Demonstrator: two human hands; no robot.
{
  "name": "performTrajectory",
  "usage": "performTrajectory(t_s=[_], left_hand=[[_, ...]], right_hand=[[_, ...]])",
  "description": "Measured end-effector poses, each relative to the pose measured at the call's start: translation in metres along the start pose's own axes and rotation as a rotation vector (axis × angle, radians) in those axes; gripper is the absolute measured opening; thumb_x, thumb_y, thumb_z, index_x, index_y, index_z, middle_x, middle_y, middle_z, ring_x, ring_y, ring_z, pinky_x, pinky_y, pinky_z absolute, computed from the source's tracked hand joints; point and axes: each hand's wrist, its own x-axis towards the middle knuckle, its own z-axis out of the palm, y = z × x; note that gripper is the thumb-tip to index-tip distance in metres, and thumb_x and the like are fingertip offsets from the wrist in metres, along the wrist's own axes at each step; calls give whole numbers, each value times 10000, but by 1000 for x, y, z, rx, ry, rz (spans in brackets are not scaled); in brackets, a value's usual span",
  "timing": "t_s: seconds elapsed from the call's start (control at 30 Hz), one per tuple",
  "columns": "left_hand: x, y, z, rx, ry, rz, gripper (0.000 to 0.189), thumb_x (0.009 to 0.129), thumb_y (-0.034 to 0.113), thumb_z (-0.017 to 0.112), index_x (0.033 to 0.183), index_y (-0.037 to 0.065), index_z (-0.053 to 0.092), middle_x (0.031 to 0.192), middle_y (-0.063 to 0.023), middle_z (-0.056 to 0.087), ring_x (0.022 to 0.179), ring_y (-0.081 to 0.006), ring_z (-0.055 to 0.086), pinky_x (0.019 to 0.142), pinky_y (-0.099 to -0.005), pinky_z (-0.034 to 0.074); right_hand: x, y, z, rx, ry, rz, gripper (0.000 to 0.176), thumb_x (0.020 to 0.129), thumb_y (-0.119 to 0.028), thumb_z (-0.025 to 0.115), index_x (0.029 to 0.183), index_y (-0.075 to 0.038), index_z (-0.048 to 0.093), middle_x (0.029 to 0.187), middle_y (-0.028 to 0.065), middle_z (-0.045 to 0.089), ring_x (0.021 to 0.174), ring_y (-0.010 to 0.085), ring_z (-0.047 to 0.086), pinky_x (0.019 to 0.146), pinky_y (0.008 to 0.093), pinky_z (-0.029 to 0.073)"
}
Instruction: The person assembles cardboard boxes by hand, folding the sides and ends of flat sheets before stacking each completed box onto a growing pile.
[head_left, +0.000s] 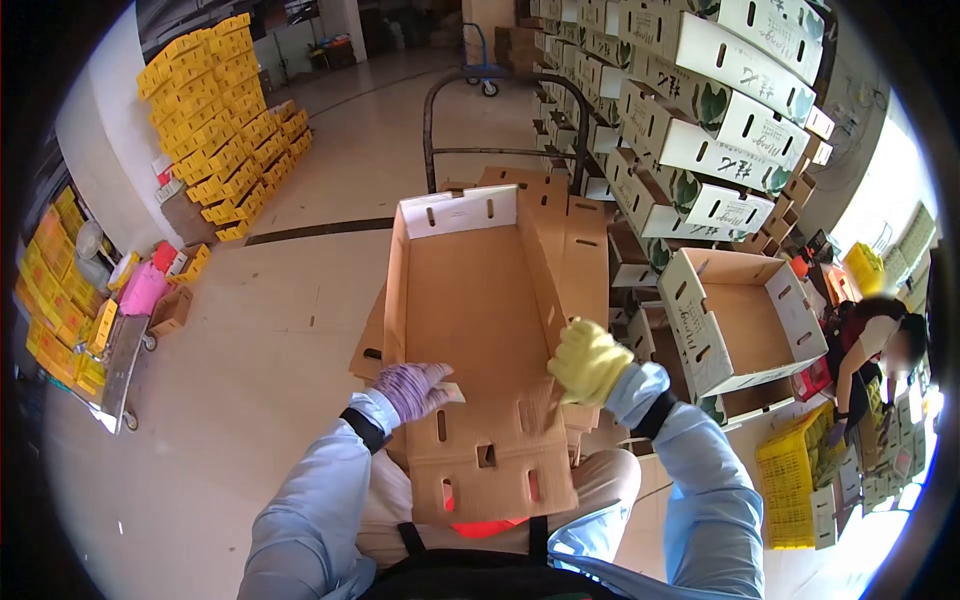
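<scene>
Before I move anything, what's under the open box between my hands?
Brown slotted cardboard shows beneath the box, sticking out on both sides. The box covers the cardboard's middle, so I can't see what else lies under there.

From above, the carton (468, 290) lies open; its walls (397, 280) block the sides.

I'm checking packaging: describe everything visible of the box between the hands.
The box looks like brown cardboard, open-topped, with a white, slotted far end. Far and side walls stand; the slotted near end lies unfolded toward the person. It seems to rest on flat cardboard. The left hand touches its near left part, the right hand its near right.
</scene>
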Motion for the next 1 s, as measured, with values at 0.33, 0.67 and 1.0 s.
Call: performTrajectory(t_s=[0.33, 0.67, 1.0], left_hand=[[40, 45, 33, 245, 129, 328, 732, 881, 542, 518, 1466, 157, 307, 1283, -160, 537, 1165, -342, 519, 970, -488, 416], [62, 57, 34, 32, 44, 165, 284, 911, 333, 561, 1147, 190, 629, 1056, -79, 655, 978, -292, 618, 830, -433, 510], [81, 71, 43, -31, -299, 231, 317, 948, 344, 478, 1142, 142, 625, 1009, -165, 622, 938, -359, 601, 837, -463, 480]], right_hand=[[25, -65, 31, 91, -82, 572, 294, 761, -395, 662, 812, -108, 695, 832, 93, 659, 897, 271, 612, 833, 421, 410], [-2, -248, 69, 368, 115, 314, 492, 787, -250, 577, 1241, -63, 553, 1264, 213, 526, 1126, 365, 505, 981, 597, 347], [-19, -121, -73, 181, 478, 448, 338, 580, -185, 666, 892, -59, 627, 796, 55, 588, 745, 246, 607, 659, 393, 517]])
